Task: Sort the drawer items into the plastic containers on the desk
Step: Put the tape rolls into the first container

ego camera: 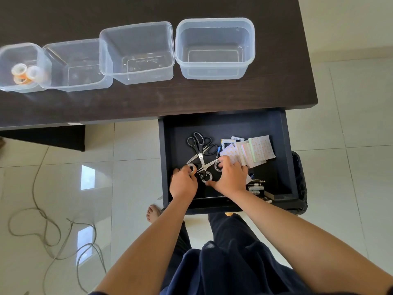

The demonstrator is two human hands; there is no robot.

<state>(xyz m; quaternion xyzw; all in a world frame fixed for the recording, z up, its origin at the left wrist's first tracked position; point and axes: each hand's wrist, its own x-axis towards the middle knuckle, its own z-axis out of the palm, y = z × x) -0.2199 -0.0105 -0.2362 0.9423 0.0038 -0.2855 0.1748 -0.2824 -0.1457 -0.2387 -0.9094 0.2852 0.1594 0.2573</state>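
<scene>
**Two hands among tape rolls in an open desk drawer**

Nearest the lens, dark blue clothing (223, 265) and two bare forearms reach forward into the open black wooden drawer (285, 158). Left hand (183, 184): fingers curled round a small clear tape roll (192, 168), pinching it at the drawer's near-left part. Right hand (230, 177): fingers bent down over two more tape rolls (207, 177) lying on the drawer floor, touching them; whether it actually grips one cannot be told. Just beyond the hands, black-handled steel scissors (198, 145) lie crossed in a pile. Right of these, pale patterned sticky-note pads (255, 151) overlap in a stack, and small batteries (256, 186) lie at the near-right corner.

On the dark brown wooden desk (148, 103), four clear plastic containers stand in a row, left to right: a small container (8, 86) holding several orange-cored tape rolls (23, 74); a second container (85, 84) touching it; a third container (136, 52); a fourth, frosted container (214, 47) nearest the desk's right end.

On the pale tiled floor (131, 145), a grey cord (49, 231) loops at left, and a bare foot (153, 213) shows beside the drawer front
</scene>
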